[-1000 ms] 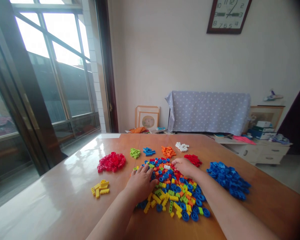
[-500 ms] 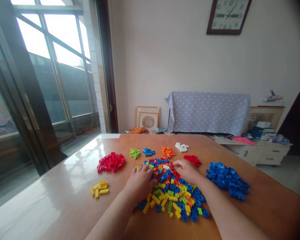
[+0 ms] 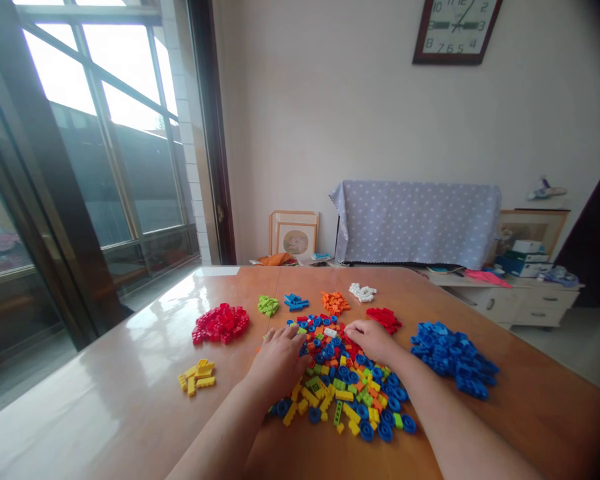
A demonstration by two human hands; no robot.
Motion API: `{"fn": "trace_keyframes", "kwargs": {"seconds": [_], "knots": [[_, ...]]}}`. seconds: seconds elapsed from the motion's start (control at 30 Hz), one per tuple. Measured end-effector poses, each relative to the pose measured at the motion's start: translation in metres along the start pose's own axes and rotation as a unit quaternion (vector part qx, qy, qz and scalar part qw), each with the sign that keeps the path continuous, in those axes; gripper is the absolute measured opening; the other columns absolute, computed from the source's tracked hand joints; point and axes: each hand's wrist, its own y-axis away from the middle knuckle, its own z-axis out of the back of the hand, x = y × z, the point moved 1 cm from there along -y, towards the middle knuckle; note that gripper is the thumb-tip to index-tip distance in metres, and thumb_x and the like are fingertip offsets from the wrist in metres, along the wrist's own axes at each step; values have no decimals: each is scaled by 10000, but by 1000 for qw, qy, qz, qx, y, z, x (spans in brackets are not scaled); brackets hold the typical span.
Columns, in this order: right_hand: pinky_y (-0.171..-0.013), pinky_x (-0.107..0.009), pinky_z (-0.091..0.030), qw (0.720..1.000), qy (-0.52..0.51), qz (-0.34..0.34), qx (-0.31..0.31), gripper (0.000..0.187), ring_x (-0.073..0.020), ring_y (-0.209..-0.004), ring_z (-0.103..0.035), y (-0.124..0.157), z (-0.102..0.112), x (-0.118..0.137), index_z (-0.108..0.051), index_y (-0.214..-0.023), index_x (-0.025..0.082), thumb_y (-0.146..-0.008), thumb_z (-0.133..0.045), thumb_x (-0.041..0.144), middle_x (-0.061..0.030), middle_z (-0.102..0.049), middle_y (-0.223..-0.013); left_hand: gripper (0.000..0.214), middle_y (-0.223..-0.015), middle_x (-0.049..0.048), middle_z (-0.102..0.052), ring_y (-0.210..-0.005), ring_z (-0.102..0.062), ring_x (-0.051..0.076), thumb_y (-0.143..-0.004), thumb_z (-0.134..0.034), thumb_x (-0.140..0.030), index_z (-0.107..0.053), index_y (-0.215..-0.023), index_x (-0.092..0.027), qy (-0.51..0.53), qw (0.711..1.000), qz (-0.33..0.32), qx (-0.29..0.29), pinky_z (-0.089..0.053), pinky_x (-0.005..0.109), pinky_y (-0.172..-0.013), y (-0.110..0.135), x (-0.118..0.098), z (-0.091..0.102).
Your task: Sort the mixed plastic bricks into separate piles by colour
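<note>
A mixed pile of toy building bricks [image 3: 343, 395] in yellow, green, orange, red and blue, with round blue pieces among them, spreads over the middle of the table. Over its left edge rests my left hand [image 3: 279, 357], palm down and fingers stretched out, touching bricks. My right hand [image 3: 373, 339] is at the pile's far right side, its fingers curled together beside red bricks. Whatever lies between those fingertips is hidden. Just beyond the right hand is a separate heap of red bricks [image 3: 384, 320].
Sorted heaps ring the pile on the wooden table [image 3: 145, 393]: crimson pieces [image 3: 221, 324], yellow bricks [image 3: 198, 377], lime bricks [image 3: 269, 305], light blue bricks [image 3: 295, 302], orange bricks [image 3: 335, 303], white bricks [image 3: 363, 292] and a large blue heap [image 3: 453, 359]. A cloth-covered object [image 3: 415, 223] stands behind.
The view has tilted down very slightly. Both hands stay at almost the same spots on the pile, and the heaps look the same.
</note>
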Motion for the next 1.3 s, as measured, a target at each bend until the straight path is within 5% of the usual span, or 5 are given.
{"fn": "trace_keyframes", "kwargs": {"seconds": [0.43, 1.1, 1.3], "knots": [[-583, -225, -439, 988, -120, -68, -73, 288, -150, -711, -658, 9, 26, -2, -609, -883, 175, -849, -532, 451, -52, -717, -862, 372, -1307, 89, -638, -1222, -572, 297, -947, -538, -410, -634, -1283, -283, 28, 999, -23, -39, -402, 458, -1091, -2, 3, -6], [-594, -227, -401, 999, 3, -19, -29, 111, -140, -632, -573, 7, 18, -8, -704, -746, 177, -711, -656, 270, 12, -680, -666, 345, -1264, 72, -672, -1164, -599, 271, -974, -483, -365, -675, -1244, -269, 81, 996, -36, -32, -471, 400, -1012, -4, -8, 3], [-685, -270, -445, 989, 30, -60, -129, 140, -204, -781, -632, 4, 40, -17, -726, -801, 213, -762, -619, 294, -33, -716, -761, 339, -1262, 61, -673, -1159, -597, 264, -974, -485, -360, -675, -1241, -272, 80, 995, -38, -39, -465, 384, -1021, -4, -6, 1]]}}
